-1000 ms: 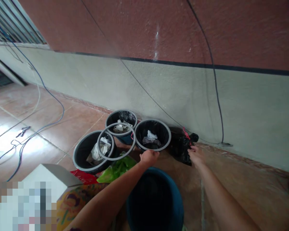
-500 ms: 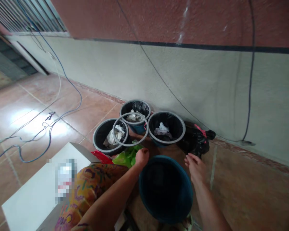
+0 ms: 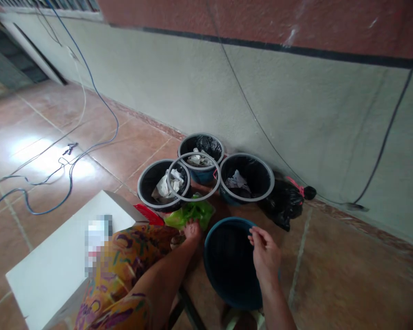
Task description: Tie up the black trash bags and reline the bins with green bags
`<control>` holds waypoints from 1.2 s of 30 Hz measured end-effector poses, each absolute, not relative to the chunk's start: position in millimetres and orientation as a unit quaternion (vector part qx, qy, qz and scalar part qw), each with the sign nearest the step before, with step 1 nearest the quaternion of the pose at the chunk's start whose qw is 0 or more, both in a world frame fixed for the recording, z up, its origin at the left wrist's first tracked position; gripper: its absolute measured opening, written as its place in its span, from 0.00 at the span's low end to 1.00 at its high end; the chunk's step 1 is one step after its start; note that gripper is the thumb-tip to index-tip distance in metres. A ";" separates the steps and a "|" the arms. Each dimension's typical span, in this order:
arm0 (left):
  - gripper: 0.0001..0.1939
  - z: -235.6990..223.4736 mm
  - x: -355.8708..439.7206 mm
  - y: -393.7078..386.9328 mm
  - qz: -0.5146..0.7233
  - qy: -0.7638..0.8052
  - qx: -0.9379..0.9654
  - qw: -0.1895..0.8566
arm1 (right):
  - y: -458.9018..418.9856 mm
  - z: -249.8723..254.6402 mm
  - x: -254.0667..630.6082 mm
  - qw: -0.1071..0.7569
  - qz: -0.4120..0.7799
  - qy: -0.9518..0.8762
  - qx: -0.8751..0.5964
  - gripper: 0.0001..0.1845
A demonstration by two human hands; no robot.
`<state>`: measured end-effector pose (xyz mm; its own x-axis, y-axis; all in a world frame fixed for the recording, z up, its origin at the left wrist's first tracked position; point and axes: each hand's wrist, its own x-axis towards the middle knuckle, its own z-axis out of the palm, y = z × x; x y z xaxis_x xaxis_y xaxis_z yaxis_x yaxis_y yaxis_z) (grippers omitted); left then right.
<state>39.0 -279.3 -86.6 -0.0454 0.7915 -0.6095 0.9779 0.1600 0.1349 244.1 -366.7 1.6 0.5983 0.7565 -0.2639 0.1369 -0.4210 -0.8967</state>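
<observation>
My left hand reaches down beside the blue bin's left rim, its fingers closed on the edge of a green plastic bag on the floor. My right hand hovers over the right rim of the empty blue bin, fingers curled and pinched, nothing visible in them. Behind stand three black-lined bins: the left one, the back one and the right one, with crumpled paper inside. A grey ring rests across their rims. A tied black bag lies to the right.
The bins stand against a cream and red wall on a tiled floor. Blue and white cables trail over the floor at left. A white box sits at lower left, with a red object beside it. My patterned garment fills the foreground.
Both hands have drawn back from the far bins and the black bag toward the blue bin. My left hand has dropped onto the green bag. The view has tilted downward.
</observation>
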 end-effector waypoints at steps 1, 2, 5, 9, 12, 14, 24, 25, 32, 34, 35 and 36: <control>0.20 -89.3 38.8 -279.1 -0.157 0.708 0.628 0.283 | -365.4 4.7 236.6 0.437 0.344 -0.316 -0.768 0.23; 0.19 -91.6 38.6 -278.7 -0.154 0.715 0.624 0.276 | -361.8 7.3 228.5 0.421 0.345 -0.348 -0.763 0.22; 0.15 -94.3 36.9 -276.4 -0.125 0.736 0.606 0.275 | -339.0 10.0 202.1 0.360 0.342 -0.468 -0.731 0.17; 0.13 -82.0 35.3 -275.8 -0.050 0.782 0.567 0.255 | -299.7 3.4 166.0 0.176 0.346 -0.625 -0.677 0.15; 0.12 -65.5 36.3 -279.8 0.029 0.803 0.547 0.236 | -279.9 -3.4 143.4 0.031 0.312 -0.697 -0.644 0.22; 0.11 -57.8 36.6 -284.2 0.091 0.799 0.547 0.232 | -271.9 -8.0 133.1 -0.030 0.297 -0.717 -0.631 0.24; 0.34 -96.7 21.9 -316.6 0.222 0.793 0.457 0.335 | -251.8 -16.3 149.8 0.084 0.317 -0.641 -0.694 0.19; 0.40 -101.6 20.5 -317.6 0.204 0.794 0.462 0.338 | -251.4 -13.3 157.2 0.140 0.324 -0.618 -0.702 0.18; 0.34 -105.5 11.1 -293.9 0.103 0.826 0.427 0.352 | -296.4 8.1 199.7 0.507 0.525 -0.265 -0.630 0.12; 0.29 -98.1 7.6 -285.9 0.061 0.827 0.428 0.359 | -319.3 17.0 206.3 0.584 0.544 -0.148 -0.584 0.08; 0.25 -93.4 5.9 -283.5 0.046 0.825 0.430 0.364 | -330.3 22.2 210.0 0.613 0.545 -0.102 -0.564 0.08; 0.21 -88.0 4.5 -282.4 0.035 0.822 0.434 0.366 | -340.8 27.6 214.2 0.636 0.540 -0.062 -0.547 0.07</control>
<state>4.5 -282.4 -88.0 -0.3553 0.7404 -0.5705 0.6887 0.6201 0.3758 214.2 -340.8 27.6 0.4085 0.7558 -0.5118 -0.6190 -0.1828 -0.7638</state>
